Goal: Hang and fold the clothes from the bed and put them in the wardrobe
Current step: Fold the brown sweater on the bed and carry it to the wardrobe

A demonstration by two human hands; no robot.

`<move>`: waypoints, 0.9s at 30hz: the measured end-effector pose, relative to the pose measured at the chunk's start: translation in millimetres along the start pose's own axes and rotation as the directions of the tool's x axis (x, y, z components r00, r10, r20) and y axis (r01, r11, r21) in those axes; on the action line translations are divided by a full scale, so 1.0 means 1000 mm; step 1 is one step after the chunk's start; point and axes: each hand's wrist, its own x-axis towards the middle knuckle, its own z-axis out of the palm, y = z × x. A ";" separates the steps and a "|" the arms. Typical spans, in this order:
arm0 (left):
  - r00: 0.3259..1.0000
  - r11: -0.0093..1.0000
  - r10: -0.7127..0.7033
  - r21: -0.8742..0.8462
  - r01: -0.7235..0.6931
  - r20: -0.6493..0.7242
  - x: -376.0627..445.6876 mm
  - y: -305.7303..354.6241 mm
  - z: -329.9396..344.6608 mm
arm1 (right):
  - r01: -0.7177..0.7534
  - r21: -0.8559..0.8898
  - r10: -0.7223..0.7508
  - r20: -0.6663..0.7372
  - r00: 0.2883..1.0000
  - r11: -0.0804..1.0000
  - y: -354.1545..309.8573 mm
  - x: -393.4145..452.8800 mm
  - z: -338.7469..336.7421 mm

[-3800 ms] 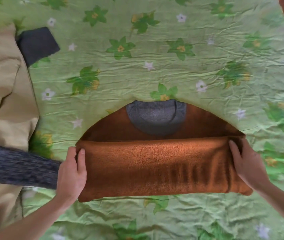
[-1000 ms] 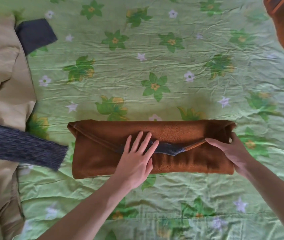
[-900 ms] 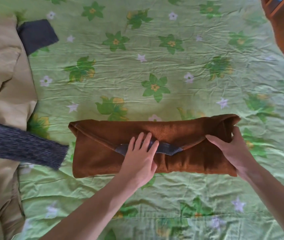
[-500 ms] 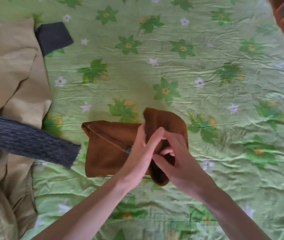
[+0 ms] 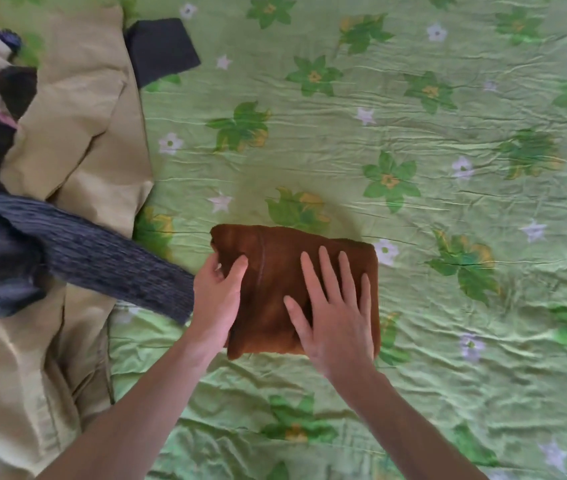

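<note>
On top of the folded brown sweater the right hand lies flat, its fingers straight and spread, palm pressing down on the right half of the bundle without gripping anything. At the sweater's left edge the left hand has its thumb on top of the cloth and its fingers curled round the edge, so it holds that side of the fold. Both forearms come up from the bottom of the view. Under the hands the sweater is a compact, roughly square packet resting on the green flowered bedsheet, near the middle. Just beside the left hand a dark blue knit sleeve reaches across from the left, lying over a beige garment that covers the left side of the bed. Farther up, a small dark grey cloth lies at the beige garment's edge
</note>
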 end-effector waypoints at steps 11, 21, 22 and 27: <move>0.640 0.142 0.527 0.684 -0.715 0.559 0.010 -0.041 0.000 | -0.029 -0.027 0.031 0.071 0.997 0.999 -0.022 0.020 0.013; 0.718 0.295 0.537 0.699 -0.652 0.443 0.022 -0.054 -0.011 | -0.037 0.351 0.056 -0.043 0.998 0.935 0.048 0.009 0.016; 0.715 0.308 0.541 0.687 -0.658 0.443 0.020 -0.052 -0.012 | -0.032 0.402 0.053 -0.043 0.998 0.915 0.050 0.011 0.015; 0.834 0.504 0.497 0.704 -0.501 0.238 0.006 -0.044 -0.008 | -0.177 0.738 0.214 0.045 0.976 0.651 0.057 0.010 0.011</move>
